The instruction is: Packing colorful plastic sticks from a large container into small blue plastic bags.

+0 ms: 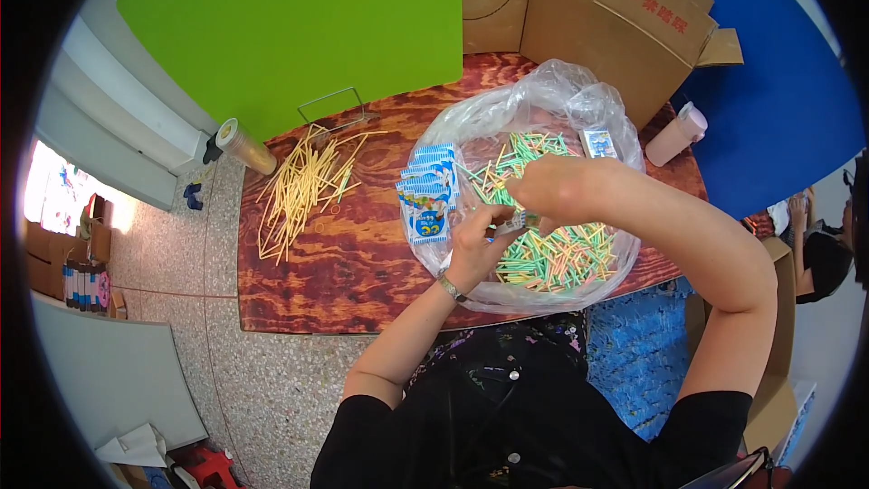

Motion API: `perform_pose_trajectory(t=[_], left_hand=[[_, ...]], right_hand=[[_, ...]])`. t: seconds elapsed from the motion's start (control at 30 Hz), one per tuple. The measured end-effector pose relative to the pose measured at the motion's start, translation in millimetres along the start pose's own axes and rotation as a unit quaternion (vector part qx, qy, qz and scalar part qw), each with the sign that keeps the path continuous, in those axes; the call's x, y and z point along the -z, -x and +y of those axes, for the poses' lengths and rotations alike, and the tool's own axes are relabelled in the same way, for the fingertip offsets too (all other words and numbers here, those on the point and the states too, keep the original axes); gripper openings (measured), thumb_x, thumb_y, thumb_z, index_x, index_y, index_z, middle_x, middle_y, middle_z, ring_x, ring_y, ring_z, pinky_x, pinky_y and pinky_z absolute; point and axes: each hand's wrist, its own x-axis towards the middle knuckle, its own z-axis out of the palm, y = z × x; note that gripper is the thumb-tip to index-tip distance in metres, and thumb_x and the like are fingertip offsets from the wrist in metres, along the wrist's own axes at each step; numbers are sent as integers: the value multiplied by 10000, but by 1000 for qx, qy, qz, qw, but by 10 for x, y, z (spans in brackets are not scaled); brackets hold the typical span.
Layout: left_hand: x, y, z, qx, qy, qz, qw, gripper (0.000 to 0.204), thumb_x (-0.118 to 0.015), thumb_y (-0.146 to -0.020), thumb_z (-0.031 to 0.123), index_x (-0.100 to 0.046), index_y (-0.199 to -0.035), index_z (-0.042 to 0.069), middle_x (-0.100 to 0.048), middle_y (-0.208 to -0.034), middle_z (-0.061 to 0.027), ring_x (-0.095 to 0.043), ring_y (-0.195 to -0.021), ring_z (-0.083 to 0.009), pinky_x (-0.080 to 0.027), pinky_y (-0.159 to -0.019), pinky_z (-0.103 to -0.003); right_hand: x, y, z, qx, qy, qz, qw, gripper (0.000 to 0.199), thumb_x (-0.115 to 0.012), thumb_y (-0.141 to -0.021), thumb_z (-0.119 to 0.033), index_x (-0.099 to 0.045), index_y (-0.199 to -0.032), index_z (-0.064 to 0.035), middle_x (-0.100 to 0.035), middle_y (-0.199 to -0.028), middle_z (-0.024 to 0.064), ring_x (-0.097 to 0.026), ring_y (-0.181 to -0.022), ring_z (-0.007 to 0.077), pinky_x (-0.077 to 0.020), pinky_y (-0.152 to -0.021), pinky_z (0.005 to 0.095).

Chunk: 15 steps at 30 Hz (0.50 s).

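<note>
My left hand (pixel 477 243) is closed, thumb and fingers pinching what looks like a small whitish packet (pixel 515 223), mostly hidden by both hands. Just above it, my right hand (pixel 554 190) reaches in from the right with its fingers curled down; whatever it grips is hidden beneath it. Both hands are over a large clear plastic bag (pixel 471 122) spread open on the table. Short green, yellow and pink sticks (pixel 566 258) lie heaped in the bag. Several blue-and-white packets (pixel 427 199) overlap at its left side, and another packet (pixel 598 143) lies at the far right.
Long pale-yellow sticks (pixel 303 186) are strewn across the red-brown table (pixel 362 263), near a wire stand (pixel 335 107). A lidded cup (pixel 244 147) is at the left edge, a pink bottle (pixel 674 136) at the right. Cardboard boxes (pixel 606 27) and a green panel (pixel 308 18) border the far side.
</note>
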Motion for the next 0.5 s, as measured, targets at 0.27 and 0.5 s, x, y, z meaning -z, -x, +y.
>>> perform_pose_trajectory(t=[0.27,0.5], left_hand=[[-152,-31,-201,184,290,-68,937,208,-612,-900,47,-638,-1102,5,-672,-910,-43,-639,-779,-106,-538,-614,-252],[307,141,-272,33,-18,-71,997,235,-630,-840,-13,-670,-1066,35,-654,-963,-91,-638,-832,-206,-487,-721,-292]], right_hand=[[-598,193,482,51,-157,297,941,471,-733,-778,-229,-575,-1186,-56,-637,-980,178,-643,-840,359,-508,-748,440],[-1003,-425,105,78,-141,466,870,192,-654,-823,-154,-631,-1002,-87,-634,-831,119,-638,-760,323,-517,-643,408]])
